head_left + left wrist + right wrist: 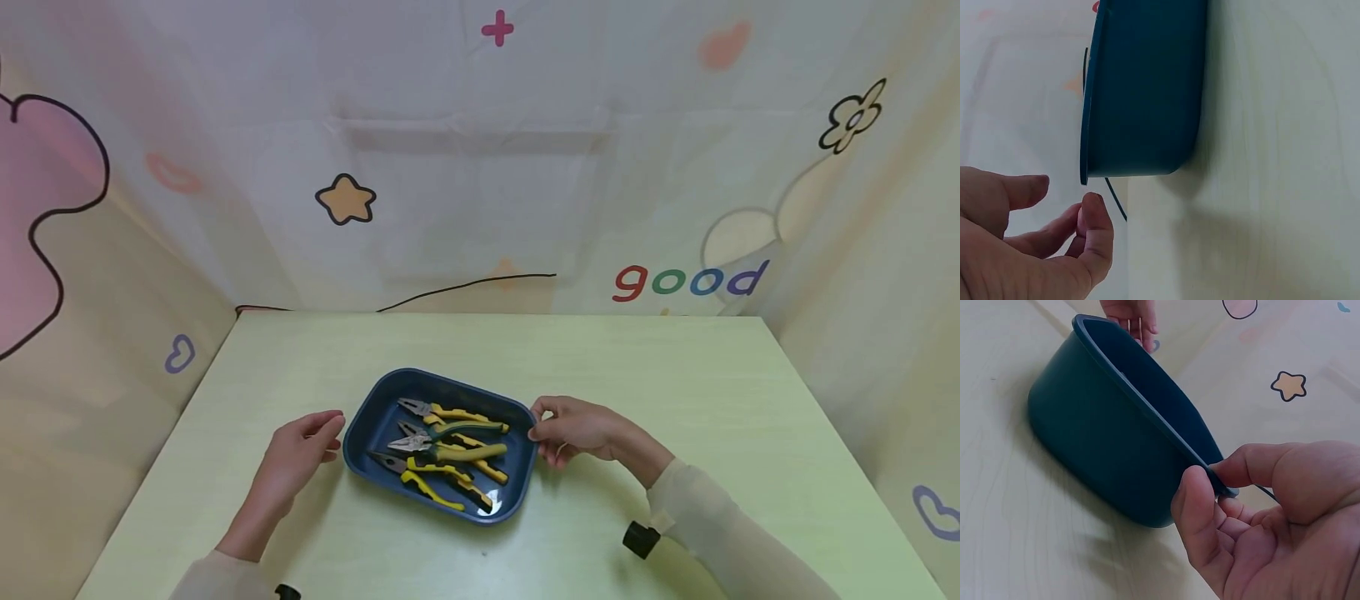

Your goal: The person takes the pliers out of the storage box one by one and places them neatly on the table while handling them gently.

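Observation:
A dark blue plastic basin [372,414] stands at an angle on the table and holds several pairs of pliers [474,453] with yellow, black and green handles, lying across each other with their heads to the left. At the basin's right end, my right hand [576,428] pinches the rim between thumb and fingers; the right wrist view shows this grip on the wall [1104,419]. Just off the left end hovers my left hand [300,454], its fingers loosely bent. In the left wrist view a small gap separates those fingertips [1094,206] from the basin's corner.
A pale wooden table [637,358] carries the basin. Behind it and at both sides hangs a printed cloth [465,192] with a star, hearts and the word "good". Small black devices [641,540] are worn at the wrists.

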Demonstrator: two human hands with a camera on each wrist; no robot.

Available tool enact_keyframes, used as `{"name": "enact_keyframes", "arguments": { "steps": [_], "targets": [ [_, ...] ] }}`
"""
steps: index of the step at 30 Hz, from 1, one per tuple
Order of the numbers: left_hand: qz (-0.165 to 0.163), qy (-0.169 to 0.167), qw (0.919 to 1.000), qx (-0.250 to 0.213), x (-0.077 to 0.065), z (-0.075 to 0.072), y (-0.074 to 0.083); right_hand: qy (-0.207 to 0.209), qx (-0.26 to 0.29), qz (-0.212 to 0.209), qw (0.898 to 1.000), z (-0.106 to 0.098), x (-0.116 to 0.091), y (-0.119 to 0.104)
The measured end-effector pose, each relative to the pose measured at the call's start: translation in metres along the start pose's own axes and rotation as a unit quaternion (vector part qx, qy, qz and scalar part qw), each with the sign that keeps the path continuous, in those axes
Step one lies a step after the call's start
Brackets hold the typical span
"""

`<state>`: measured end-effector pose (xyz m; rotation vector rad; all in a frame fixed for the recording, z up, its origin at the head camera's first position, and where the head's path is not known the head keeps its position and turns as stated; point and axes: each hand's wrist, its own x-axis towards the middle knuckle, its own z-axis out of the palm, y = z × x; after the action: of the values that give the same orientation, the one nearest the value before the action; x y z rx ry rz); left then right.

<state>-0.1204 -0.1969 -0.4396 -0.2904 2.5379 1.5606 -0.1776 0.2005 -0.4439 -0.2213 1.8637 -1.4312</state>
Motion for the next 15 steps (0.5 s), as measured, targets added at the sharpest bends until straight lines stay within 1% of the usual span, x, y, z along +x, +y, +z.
{"name": "enact_keyframes", "arguments": {
  "steps": [4,6,9,15],
  "targets": [
    [0.013,-0.016,0.9996,0.019,0.008,0.005,0.002,0.002,0.002,-0.001,1.0,-0.001,-0.001,0.001],
    [0.016,-0.023,0.9994,0.022,0.012,0.007,0.003,0.002,0.003,-0.001,1.0,-0.002,-0.001,0.001],
    [0.022,-0.036,0.999,0.013,0.016,0.01,0.003,0.005,0.005,0.002,1.0,-0.003,-0.001,0.002],
    [0.019,-0.051,0.9985,0.009,0.018,0.012,0.003,0.007,0.009,0.007,1.0,-0.003,-0.004,0.003]
  ]
}}
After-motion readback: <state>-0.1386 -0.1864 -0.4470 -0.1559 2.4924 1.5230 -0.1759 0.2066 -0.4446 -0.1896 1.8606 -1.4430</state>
